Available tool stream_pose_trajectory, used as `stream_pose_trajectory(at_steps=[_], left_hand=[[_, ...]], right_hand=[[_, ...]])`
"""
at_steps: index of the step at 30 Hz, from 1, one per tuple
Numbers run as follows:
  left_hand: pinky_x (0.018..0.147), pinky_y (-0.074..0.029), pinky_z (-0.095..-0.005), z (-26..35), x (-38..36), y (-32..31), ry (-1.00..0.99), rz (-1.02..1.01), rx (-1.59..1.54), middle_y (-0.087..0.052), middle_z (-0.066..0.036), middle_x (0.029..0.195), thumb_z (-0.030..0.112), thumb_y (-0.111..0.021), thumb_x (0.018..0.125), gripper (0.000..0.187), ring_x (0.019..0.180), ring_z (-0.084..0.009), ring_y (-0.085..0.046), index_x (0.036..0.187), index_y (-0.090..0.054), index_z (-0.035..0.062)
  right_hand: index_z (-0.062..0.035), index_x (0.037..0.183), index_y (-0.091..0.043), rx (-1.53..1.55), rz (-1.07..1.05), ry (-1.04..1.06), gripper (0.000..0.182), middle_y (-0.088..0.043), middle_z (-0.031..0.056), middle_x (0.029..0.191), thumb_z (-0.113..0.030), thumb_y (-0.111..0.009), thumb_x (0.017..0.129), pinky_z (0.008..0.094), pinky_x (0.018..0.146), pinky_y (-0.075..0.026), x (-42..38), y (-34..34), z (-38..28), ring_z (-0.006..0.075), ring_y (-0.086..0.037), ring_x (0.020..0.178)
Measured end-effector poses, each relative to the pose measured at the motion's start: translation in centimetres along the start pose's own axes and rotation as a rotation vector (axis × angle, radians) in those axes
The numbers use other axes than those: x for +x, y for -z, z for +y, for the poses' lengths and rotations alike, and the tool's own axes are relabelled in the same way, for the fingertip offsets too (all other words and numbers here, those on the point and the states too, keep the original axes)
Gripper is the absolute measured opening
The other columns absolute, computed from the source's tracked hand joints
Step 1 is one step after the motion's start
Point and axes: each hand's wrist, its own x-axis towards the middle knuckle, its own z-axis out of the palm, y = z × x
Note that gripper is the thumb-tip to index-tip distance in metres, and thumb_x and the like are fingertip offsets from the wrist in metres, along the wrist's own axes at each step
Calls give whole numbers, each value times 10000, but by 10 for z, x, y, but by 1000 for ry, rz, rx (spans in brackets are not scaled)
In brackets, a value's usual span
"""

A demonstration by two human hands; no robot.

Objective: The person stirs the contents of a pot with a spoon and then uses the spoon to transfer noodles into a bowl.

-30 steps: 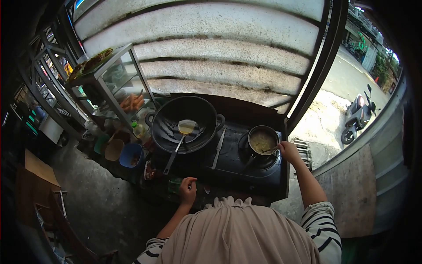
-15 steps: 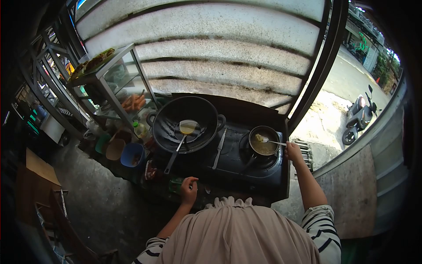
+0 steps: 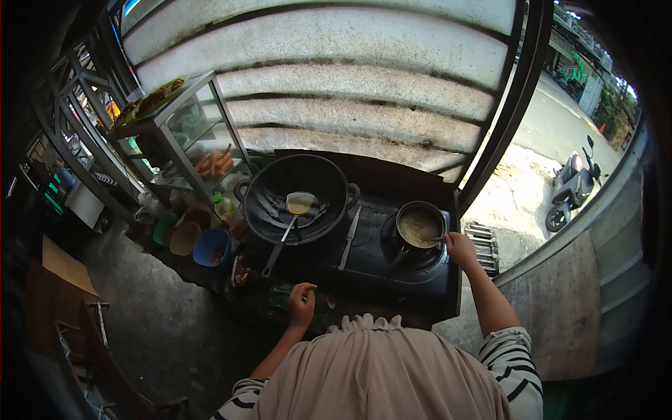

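On stove (image 3: 392,269): one wok (image 3: 294,196), one pot (image 3: 418,225)

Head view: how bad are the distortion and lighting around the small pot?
Head view: strong fisheye bend with black vignette corners; small pot sits dim beside the right hand, while the street outside is glaringly bright; the stove is nearly black, detail lost.

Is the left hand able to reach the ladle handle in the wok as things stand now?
Probably yes. The left hand rests at the stove's front edge, and the ladle handle sticks out of the wok toward it, with nothing between.
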Motion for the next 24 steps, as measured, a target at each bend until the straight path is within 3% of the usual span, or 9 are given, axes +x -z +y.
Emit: stream_pose_trajectory(at_steps=[4,6,9,12,16,18,20,22,24], left_hand=[[615,-468,-285,1,-1,1,8,3,2,-611,-85,911,15,-538,812,118,674,-174,-583,880,-633,33],[617,-468,-286,1,0,2,3,0,6,-611,-85,912,15,-539,811,117,676,-174,-583,879,-633,34],[620,-469,-287,2,-3,4,-2,-3,11,-611,-85,909,13,-540,809,119,679,-178,-584,879,-633,35],[620,-470,-287,-1,-4,5,-8,7,10,-612,-84,904,9,-540,805,122,684,-183,-585,877,-635,36],[622,-471,-286,-4,-3,6,14,6,11,-617,-85,902,8,-542,801,120,701,-188,-590,868,-638,36],[622,-471,-284,-5,-2,5,11,10,5,-618,-85,905,9,-542,801,120,704,-188,-592,866,-639,37],[622,-471,-282,-4,0,3,9,10,-3,-619,-85,907,10,-542,802,119,708,-188,-594,864,-640,39],[623,-471,-278,-2,2,1,-18,19,1,-619,-85,905,11,-540,804,124,709,-188,-596,870,-642,41],[598,-444,-263,-1,4,-1,-42,25,-7,-611,-69,897,23,-542,818,113,669,-152,-557,871,-640,42]], right_hand=[[-21,691,-575,129,-49,-15,353,-579,177,631,-298,-506,900,451,584,-418,7,-22,20,349,-581,623],[-24,667,-542,348,-119,-269,387,-513,79,552,-316,-494,917,372,531,-402,11,-30,33,216,-533,535],[-54,662,-528,726,-233,-515,390,-448,-4,543,-336,-485,928,305,497,-368,10,-25,33,114,-472,527],[-86,664,-525,907,-199,-613,371,-432,-34,548,-334,-475,935,286,472,-335,12,-26,40,92,-451,513],[-58,660,-521,527,41,-392,374,-492,36,538,-312,-481,931,344,462,-354,26,-41,64,182,-486,475],[-4,682,-552,71,350,-111,358,-599,186,653,-276,-498,908,436,533,-432,18,-6,22,368,-589,598],[-28,694,-559,25,302,-151,324,-605,184,681,-279,-518,895,460,555,-441,12,15,-3,393,-586,646],[-43,698,-552,-97,253,77,294,-591,170,650,-274,-540,880,469,551,-438,9,12,-1,387,-583,624],[-55,701,-545,-143,165,119,270,-580,166,634,-267,-554,869,478,559,-437,5,6,-3,381,-583,628]])
